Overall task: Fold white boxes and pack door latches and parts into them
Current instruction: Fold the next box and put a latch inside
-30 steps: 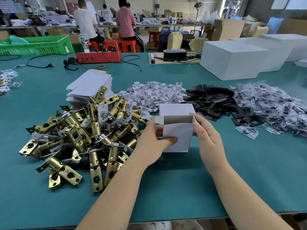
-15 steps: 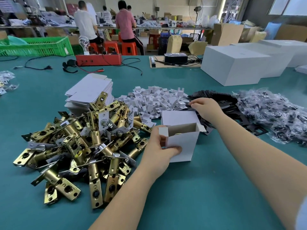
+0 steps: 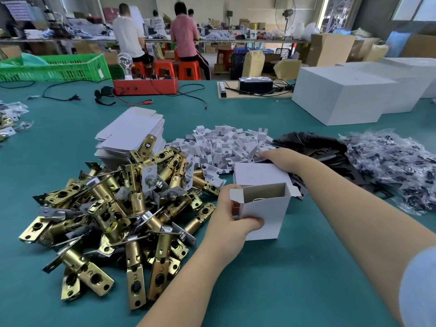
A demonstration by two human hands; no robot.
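Note:
A small white box stands upright on the green table with its top flaps open; something brass shows inside. My left hand grips its left side, thumb across the front. My right hand reaches behind the box to the edge of the pile of white card inserts, its fingers curled at a piece there. A heap of brass door latches lies left of the box. Flat unfolded white boxes are stacked behind the latches.
Black plates and bagged parts lie to the right. Large white cartons stand at back right, a red tray and a green crate at the back. People sit at a far bench.
My right hand left the box's right side and reached back, first to the black plates, now to the white inserts. My left hand kept hold of the box.

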